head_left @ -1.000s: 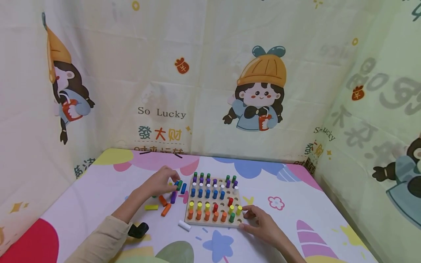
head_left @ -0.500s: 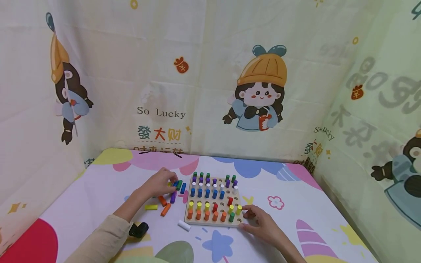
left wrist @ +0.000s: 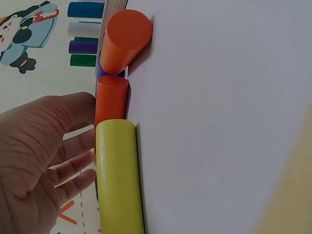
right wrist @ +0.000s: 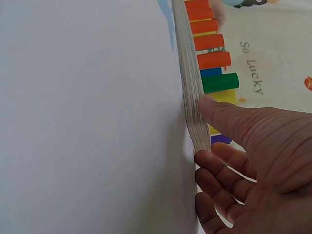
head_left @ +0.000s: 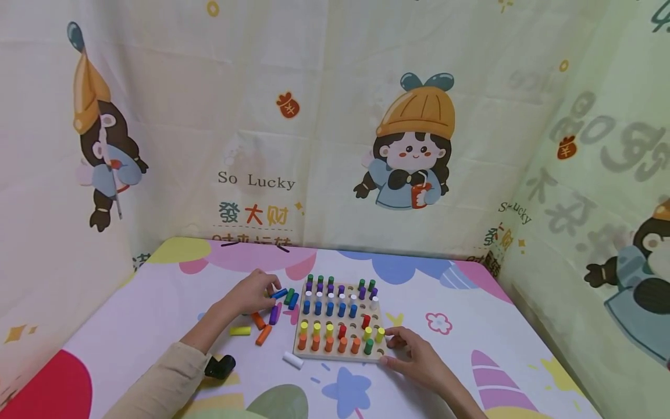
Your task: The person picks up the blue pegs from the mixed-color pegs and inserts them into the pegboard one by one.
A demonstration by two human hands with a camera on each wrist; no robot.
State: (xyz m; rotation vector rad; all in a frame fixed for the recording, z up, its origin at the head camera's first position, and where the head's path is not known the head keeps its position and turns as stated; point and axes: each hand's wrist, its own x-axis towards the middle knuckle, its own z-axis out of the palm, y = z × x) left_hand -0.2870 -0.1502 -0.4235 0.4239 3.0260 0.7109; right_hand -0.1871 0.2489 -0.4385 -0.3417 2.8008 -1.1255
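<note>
In the head view, my left hand (head_left: 255,292) is low over loose pegs left of the board, its thumb and index finger pinching a blue peg (head_left: 280,294). A green peg (head_left: 289,297) and another blue peg (head_left: 294,301) lie just right of it. My right hand (head_left: 416,356) holds the wooden pegboard (head_left: 335,356) by its near right corner, thumb at the front edge (right wrist: 192,97) and fingers along the right side. Rows of coloured pegs stand in the board, with some holes bare. The left wrist view hides my left fingertips behind an orange peg (left wrist: 112,100) and a yellow peg (left wrist: 118,175).
Near my left hand lie a purple peg (head_left: 274,315) and two orange pegs, one (head_left: 264,335) closer to me. A white peg (head_left: 293,359) lies by the board's front left corner. A black device (head_left: 220,367) sits at my left wrist. Printed curtains (head_left: 335,174) surround the table.
The blue peg at my left fingertips has turned and come apart from the green peg, which has shifted slightly right. My right hand and the board look unmoved.
</note>
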